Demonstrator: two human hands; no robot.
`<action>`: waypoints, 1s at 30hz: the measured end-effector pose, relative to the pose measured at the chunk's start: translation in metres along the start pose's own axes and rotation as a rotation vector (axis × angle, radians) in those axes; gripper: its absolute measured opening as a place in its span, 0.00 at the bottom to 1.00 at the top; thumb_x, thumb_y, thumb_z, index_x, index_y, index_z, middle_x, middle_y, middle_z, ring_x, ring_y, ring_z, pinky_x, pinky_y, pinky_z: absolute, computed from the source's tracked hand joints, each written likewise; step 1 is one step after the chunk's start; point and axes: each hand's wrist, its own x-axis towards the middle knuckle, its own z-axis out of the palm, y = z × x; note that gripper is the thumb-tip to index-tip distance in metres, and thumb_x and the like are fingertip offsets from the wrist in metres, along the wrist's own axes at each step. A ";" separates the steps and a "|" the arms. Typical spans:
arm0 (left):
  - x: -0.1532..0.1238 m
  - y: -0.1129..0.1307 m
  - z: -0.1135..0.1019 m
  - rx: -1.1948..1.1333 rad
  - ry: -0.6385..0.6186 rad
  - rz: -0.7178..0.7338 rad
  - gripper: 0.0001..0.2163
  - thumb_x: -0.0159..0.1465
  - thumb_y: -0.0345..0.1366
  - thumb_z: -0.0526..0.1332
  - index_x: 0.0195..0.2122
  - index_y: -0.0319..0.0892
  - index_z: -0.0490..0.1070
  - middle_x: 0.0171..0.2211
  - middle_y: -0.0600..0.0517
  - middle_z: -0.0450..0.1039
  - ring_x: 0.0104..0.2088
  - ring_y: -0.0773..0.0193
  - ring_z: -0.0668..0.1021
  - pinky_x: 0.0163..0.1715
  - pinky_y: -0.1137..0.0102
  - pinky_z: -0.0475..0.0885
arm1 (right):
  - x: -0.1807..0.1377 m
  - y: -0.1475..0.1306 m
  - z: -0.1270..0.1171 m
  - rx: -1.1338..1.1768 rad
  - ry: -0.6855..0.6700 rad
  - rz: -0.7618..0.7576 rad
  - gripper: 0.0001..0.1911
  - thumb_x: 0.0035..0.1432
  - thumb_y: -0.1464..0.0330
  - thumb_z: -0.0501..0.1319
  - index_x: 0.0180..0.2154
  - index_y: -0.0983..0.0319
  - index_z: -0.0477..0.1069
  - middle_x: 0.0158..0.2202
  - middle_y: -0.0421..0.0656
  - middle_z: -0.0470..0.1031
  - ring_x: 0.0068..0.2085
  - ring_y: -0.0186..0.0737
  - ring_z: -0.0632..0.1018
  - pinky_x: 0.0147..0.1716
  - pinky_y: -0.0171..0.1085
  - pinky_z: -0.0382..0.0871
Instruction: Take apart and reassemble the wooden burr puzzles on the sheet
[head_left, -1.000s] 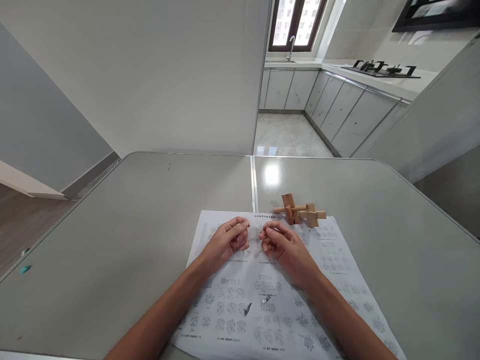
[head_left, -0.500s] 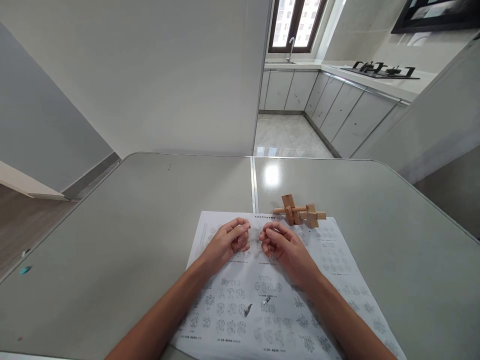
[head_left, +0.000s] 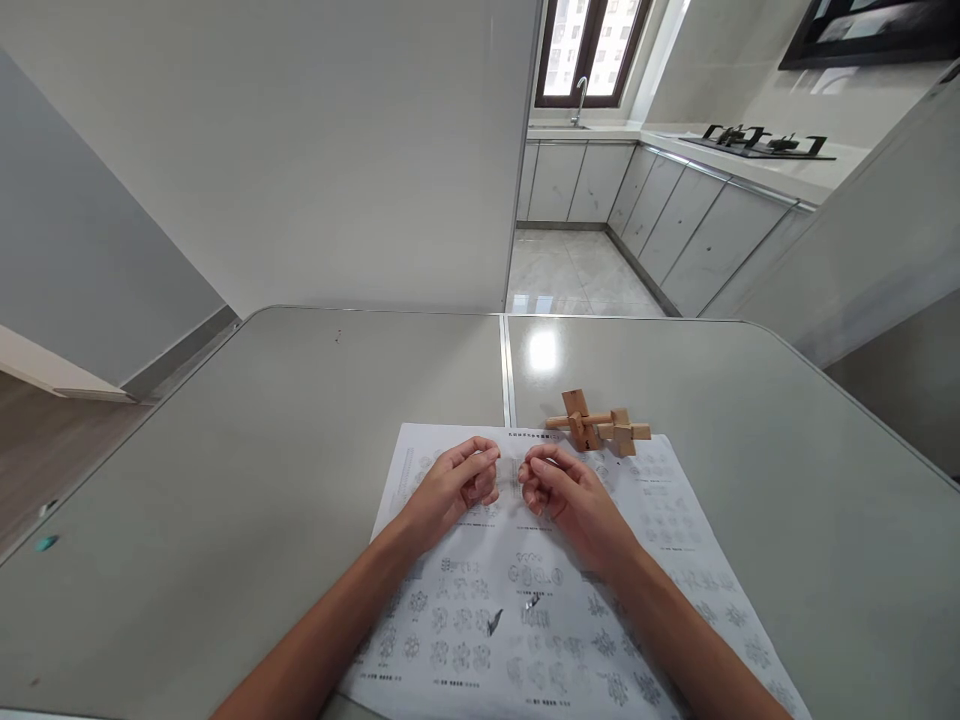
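Over a printed paper sheet [head_left: 450, 590], my left hand [head_left: 459, 478] rests with its fingers curled in and the thumb against the index finger. My right hand [head_left: 561, 485] faces it across a small gap, curled the same way. I see nothing held in either one. Just beyond my right hand, at the sheet's top edge, lies a wooden toy plane [head_left: 621, 432] made of interlocking blocks. It is the thing nearest to that hand, and the two are apart. Rows of small line drawings cover the sheet, and two small dark torn spots [head_left: 494, 622] show near its middle.
The grey table [head_left: 225, 480] has a metal seam [head_left: 506, 370] running down its middle. A small teal piece [head_left: 46, 543] sits at its left edge. Past the table are a white wall [head_left: 360, 160] and a kitchen with cabinets [head_left: 697, 215] and a gas hob [head_left: 757, 145].
Both hands keep their place and pose, and the plane and sheet stay put. Only the camera view has shifted very slightly.
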 end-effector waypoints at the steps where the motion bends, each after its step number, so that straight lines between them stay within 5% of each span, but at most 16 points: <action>1: 0.000 0.000 0.000 0.000 0.001 -0.001 0.12 0.69 0.43 0.67 0.37 0.41 0.70 0.23 0.60 0.55 0.25 0.70 0.56 0.29 0.71 0.61 | 0.000 0.000 0.000 0.000 0.000 -0.001 0.15 0.60 0.56 0.74 0.39 0.59 0.78 0.36 0.41 0.78 0.30 0.34 0.74 0.31 0.37 0.67; 30: 0.000 -0.001 -0.001 0.010 -0.008 -0.003 0.12 0.68 0.43 0.68 0.37 0.41 0.71 0.23 0.60 0.56 0.25 0.70 0.56 0.29 0.71 0.60 | -0.001 -0.001 0.001 0.003 0.000 0.002 0.16 0.59 0.55 0.75 0.38 0.59 0.78 0.35 0.41 0.77 0.30 0.35 0.74 0.31 0.37 0.66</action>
